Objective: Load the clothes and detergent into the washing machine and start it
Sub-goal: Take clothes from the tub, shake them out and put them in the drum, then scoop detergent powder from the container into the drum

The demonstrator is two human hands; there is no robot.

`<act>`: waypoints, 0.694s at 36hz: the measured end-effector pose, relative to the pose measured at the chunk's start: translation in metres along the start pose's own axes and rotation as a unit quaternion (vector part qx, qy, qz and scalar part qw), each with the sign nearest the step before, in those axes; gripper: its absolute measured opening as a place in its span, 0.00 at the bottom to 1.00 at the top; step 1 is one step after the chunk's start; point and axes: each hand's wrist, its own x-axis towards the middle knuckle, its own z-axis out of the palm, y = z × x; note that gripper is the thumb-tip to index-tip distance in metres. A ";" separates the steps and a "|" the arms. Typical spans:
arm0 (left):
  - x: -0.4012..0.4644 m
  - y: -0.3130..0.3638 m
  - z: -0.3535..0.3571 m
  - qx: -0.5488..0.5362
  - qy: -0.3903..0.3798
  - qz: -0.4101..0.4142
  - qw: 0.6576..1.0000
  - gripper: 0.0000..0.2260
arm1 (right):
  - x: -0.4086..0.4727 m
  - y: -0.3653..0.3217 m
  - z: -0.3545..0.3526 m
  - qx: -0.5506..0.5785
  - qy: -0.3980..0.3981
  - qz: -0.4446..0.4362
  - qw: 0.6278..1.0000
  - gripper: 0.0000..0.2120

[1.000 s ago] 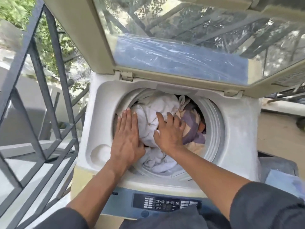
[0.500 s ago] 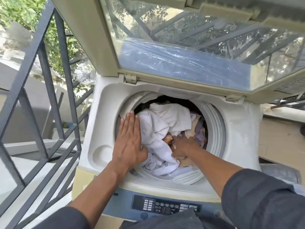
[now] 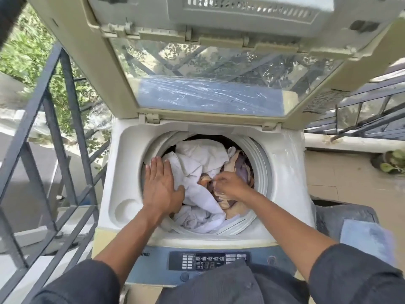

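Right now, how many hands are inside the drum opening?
2. The left hand lies flat on the white cloth at the drum's left edge. The right hand has curled fingers in the patterned clothes at centre right.

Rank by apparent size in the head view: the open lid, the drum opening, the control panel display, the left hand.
1. Open lid
2. Drum opening
3. Control panel display
4. Left hand, looking about equal to the display, so their order is unsure.
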 end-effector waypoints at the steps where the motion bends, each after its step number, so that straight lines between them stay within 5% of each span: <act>1: 0.002 0.005 -0.004 -0.019 0.003 -0.005 1.000 0.41 | -0.006 -0.007 -0.001 0.052 0.010 0.004 0.999 0.07; 5: 0.011 0.030 -0.020 -0.139 0.042 0.010 0.989 0.33 | -0.024 -0.035 -0.011 0.226 0.022 0.004 0.974 0.08; 9: 0.025 0.055 -0.035 -0.350 0.008 -0.054 0.935 0.25 | -0.033 -0.061 -0.022 0.383 0.024 -0.014 0.923 0.06; 12: 0.040 0.067 -0.043 -0.531 -0.038 -0.133 0.836 0.21 | -0.028 -0.074 -0.031 0.461 0.012 -0.012 0.887 0.07; 15: 0.056 0.072 -0.049 -0.694 -0.113 -0.182 0.688 0.17 | -0.025 -0.087 -0.039 0.510 -0.007 0.003 0.860 0.22; 18: 0.072 0.076 -0.053 -0.792 -0.123 -0.193 0.566 0.12 | -0.021 -0.095 -0.043 0.551 0.000 0.015 0.835 0.24; 22: 0.085 0.086 -0.052 -0.813 -0.090 -0.220 0.531 0.12 | -0.022 -0.106 -0.047 0.592 0.015 0.030 0.805 0.11; 25: 0.089 0.093 -0.051 -0.833 -0.087 -0.232 0.494 0.15 | -0.020 -0.111 -0.047 0.628 0.020 0.034 0.778 0.16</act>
